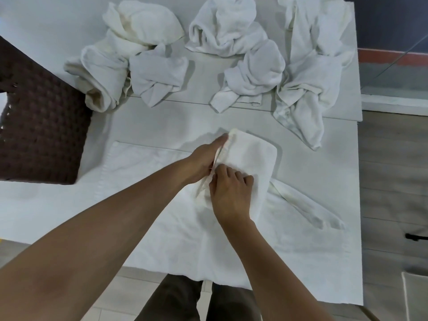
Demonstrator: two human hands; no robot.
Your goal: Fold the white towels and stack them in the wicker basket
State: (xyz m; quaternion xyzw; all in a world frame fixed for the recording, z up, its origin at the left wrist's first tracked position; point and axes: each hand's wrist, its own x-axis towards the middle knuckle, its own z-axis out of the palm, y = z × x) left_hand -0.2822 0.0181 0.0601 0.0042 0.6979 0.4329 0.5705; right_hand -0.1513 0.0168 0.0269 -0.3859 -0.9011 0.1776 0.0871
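Works a half-folded white towel (252, 158) at the near side of a white surface (162, 117), the towel's near end hanging over the edge. Lays the left grip (205, 159) edge-on along the raised fold, fingers straight and pointing away from the body, pressing rather than clutching. Sets the right grip (231, 188) just beside it, knuckles up and fingers curled onto the doubled flap, apparently pinching the hem; cannot confirm the pinch, with the fingertips tucked out of sight.

Runs the fold line away from the body, directly between the two grips. Places the doubled flap on the right of that line and the flat single layer on the left, stretching towards the dark wicker basket (41, 126). Puts the basket well apart from the fold, on the left-grip side and beside the surface's left edge; shows only its woven outside, nothing of what it holds.

Likely calls next for another fold across that same line, then a carry leftward, with the left grip the nearer of the two to the basket.

Leaves crumpled white towels (231, 31) in loose heaps along the far side, untouched and well apart from both grips.
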